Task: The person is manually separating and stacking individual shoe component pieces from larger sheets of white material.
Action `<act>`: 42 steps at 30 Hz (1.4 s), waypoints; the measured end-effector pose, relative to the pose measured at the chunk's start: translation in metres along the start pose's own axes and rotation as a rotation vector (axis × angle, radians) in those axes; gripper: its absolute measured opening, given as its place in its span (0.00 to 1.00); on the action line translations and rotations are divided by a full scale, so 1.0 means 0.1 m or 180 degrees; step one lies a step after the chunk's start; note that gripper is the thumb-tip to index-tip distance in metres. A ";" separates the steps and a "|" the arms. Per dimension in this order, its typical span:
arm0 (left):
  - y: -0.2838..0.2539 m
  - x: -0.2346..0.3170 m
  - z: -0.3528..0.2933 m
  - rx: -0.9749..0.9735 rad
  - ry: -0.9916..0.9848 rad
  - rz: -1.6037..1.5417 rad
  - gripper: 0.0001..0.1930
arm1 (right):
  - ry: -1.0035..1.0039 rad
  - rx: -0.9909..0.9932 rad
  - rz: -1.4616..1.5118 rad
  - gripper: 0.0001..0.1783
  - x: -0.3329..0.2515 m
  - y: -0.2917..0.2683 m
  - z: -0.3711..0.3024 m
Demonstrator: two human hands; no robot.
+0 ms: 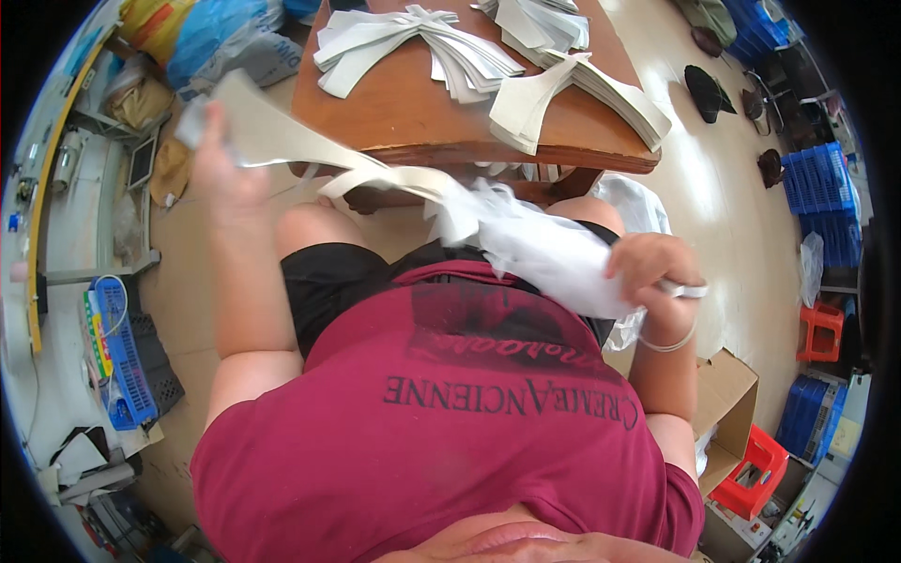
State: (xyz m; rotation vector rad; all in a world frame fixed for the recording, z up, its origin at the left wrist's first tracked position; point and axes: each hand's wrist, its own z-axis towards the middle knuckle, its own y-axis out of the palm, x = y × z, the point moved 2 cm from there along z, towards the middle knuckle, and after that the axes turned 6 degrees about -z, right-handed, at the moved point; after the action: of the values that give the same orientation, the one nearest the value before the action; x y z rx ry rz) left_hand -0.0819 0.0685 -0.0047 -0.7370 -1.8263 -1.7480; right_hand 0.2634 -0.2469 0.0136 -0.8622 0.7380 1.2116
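Note:
My left hand (230, 178), smeared by motion, is raised at the left, its thumb pressed on one end of a flat, curved cream piece (272, 122). The cream piece stretches across above my lap and narrows in the middle. Its far end overlaps a bunch of thin white see-through material (554, 244), which looks like plastic film or fabric. My right hand (657, 272) is closed on the other end of this bunch. A narrow white strip (685, 290) sticks out from the right fingers. Whether the cream piece and the white bunch are joined cannot be made out.
A brown wooden table (404, 131) stands in front, bearing fanned stacks of curved white pieces (469, 56) and cream pieces (572, 94). Plastic bags (225, 38) lie at the far left. To the right are a cardboard box (727, 399), a red stool (755, 474) and blue crates (821, 183).

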 end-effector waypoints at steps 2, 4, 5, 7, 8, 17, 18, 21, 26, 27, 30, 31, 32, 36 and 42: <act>-0.29 0.57 0.18 0.0259 0.0524 0.0011 0.16 | 0.0420 0.0624 0.0131 0.07 0.10 -0.36 -0.22; -0.46 0.99 0.21 0.0573 0.1114 0.0039 0.18 | 0.0851 0.1211 0.0060 0.08 0.25 -0.71 -0.47; -0.48 1.14 0.20 0.0741 0.1335 0.0072 0.19 | 0.1053 0.1515 -0.0045 0.09 0.29 -0.85 -0.60; -0.47 1.35 0.13 0.0863 0.1720 0.0092 0.20 | 0.1352 0.1869 -0.0121 0.09 0.38 -1.08 -0.82; -0.47 1.45 0.09 0.0979 0.2096 0.0116 0.21 | 0.1654 0.2234 -0.0198 0.09 0.41 -1.19 -0.94; 0.09 1.42 -0.63 -0.0853 0.2079 0.1370 0.16 | 0.0549 0.1209 -0.1103 0.16 -0.27 -0.67 -0.33; 0.21 1.30 -0.76 -0.1523 0.1877 0.1848 0.14 | -0.0071 0.0758 -0.1142 0.18 -0.37 -0.49 -0.19; 0.73 0.85 -1.18 -0.2383 0.1052 0.2078 0.12 | -0.0485 -0.0001 0.0291 0.20 -0.48 -0.06 0.10; 1.36 0.13 -1.61 -0.3133 0.0024 0.2507 0.09 | 0.0140 -0.0222 -0.0691 0.21 -0.54 0.56 0.63; 1.43 0.03 -1.60 -0.3647 0.0319 0.2663 0.09 | -0.0196 -0.0112 -0.0872 0.21 -0.51 0.68 0.70; 1.41 -0.19 -1.55 -0.3634 -0.0009 0.2432 0.10 | -0.0060 -0.0015 -0.1567 0.21 -0.49 0.70 0.66; 1.37 -0.26 -1.47 -0.3421 0.0158 0.2414 0.10 | -0.0013 0.0207 -0.1627 0.20 -0.45 0.62 0.61; 1.33 -0.33 -1.39 -0.3205 0.0317 0.2394 0.11 | 0.0035 0.0429 -0.1686 0.19 -0.43 0.53 0.56; 1.01 -0.38 -0.98 -0.3039 -0.0482 0.1602 0.15 | 0.0413 0.1323 -0.0577 0.18 -0.45 0.17 0.33; 0.52 -1.09 -0.86 -0.2609 -0.2450 0.1502 0.11 | 0.0210 0.1364 0.0454 0.19 -0.52 -0.04 0.25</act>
State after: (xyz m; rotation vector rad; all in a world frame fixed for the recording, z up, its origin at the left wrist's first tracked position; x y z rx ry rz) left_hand 0.0319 -0.0200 -0.0373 -2.1964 -1.0481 -1.9818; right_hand 0.2570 -0.2509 0.0711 -0.5021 1.0805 1.0960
